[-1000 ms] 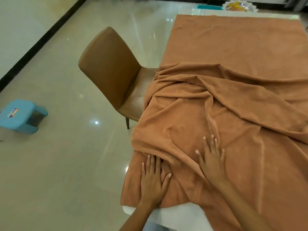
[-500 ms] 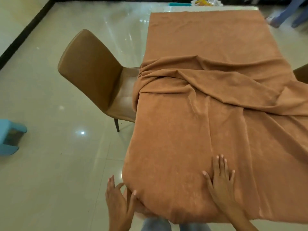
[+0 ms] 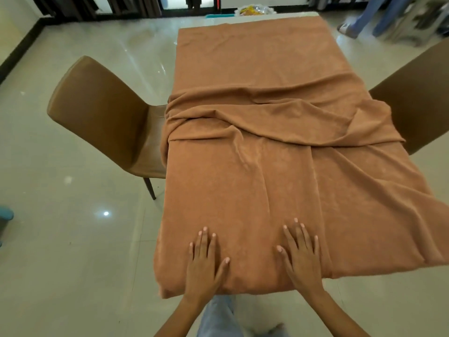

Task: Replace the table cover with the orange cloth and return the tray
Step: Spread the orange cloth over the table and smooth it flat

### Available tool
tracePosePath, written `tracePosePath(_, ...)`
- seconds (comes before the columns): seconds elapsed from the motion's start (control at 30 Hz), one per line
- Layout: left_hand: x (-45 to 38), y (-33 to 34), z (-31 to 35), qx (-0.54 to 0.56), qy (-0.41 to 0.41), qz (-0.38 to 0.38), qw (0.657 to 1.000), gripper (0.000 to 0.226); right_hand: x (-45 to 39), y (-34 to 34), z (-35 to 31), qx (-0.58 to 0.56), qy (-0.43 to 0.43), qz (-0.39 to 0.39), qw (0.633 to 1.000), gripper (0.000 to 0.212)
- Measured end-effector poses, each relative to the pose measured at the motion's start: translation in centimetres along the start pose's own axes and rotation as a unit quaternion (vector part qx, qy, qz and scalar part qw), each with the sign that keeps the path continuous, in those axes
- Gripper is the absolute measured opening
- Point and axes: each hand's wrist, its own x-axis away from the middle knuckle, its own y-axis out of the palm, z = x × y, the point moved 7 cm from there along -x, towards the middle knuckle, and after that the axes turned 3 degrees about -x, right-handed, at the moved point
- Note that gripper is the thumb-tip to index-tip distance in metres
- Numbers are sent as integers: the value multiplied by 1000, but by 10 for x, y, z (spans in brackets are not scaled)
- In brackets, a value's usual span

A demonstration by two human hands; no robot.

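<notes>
The orange cloth covers the long table from the near end almost to the far end. A thick band of folds crosses its middle, and the near part lies fairly smooth. My left hand lies flat on the cloth near the table's near edge, fingers straight. Beside it my right hand presses flat on the cloth too, fingers spread. At the far end a strip of white table top shows, with a tray of yellow items on it, partly cut off by the frame.
A brown chair stands at the table's left side, another brown chair at its right. A person's legs stand at the far right. A blue stool peeks in at the left edge. Glossy tiled floor surrounds the table.
The cloth's near end has been pulled down over the table's near edge and smoothed. My left hand came up from the corner onto the top; both hands now rest flat side by side.
</notes>
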Motion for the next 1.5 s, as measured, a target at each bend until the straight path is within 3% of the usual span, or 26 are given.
tracePosePath(0.13,15,-13,6,37,-65,34,997,81,12,-9,49,-9,21,-18,1000,63)
tracePosePath(0.2,18,-18,18,79,-101,59,990,83,23,-12,52,-18,-28,-27,999,62)
tracePosePath(0.3,11,-8,57,50,-62,56,995,75,37,-25,55,-19,-109,-18,994,59)
tracePosePath(0.4,-1,13,93,25,-34,26,999,82,36,-44,91,-36,-27,16,999,58)
tracePosePath(0.5,-10,24,107,24,-67,23,997,92,33,-48,138,-28,55,6,998,70)
tracePosePath(0.67,-15,28,115,48,-93,53,993,97,35,-47,184,15,31,-34,999,68)
tracePosePath(0.77,-25,27,152,10,0,65,998,82,37,-48,193,11,36,-46,998,63)
tracePosePath(0.87,-38,39,223,-24,154,35,987,71,35,-54,196,12,31,-53,998,60)
tracePosePath(0.93,-49,48,267,-31,203,13,979,68,30,-59,201,11,34,-60,998,58)
tracePosePath(1.23,-102,70,354,-25,179,-2,984,71,-2,-77,285,7,138,-34,990,63)
tracePosePath(1.37,-115,72,388,-9,139,4,990,77,-4,-85,325,15,83,-18,996,66)
tracePosePath(1.5,-134,76,433,0,108,24,994,80,-6,-99,356,17,-26,-33,999,61)
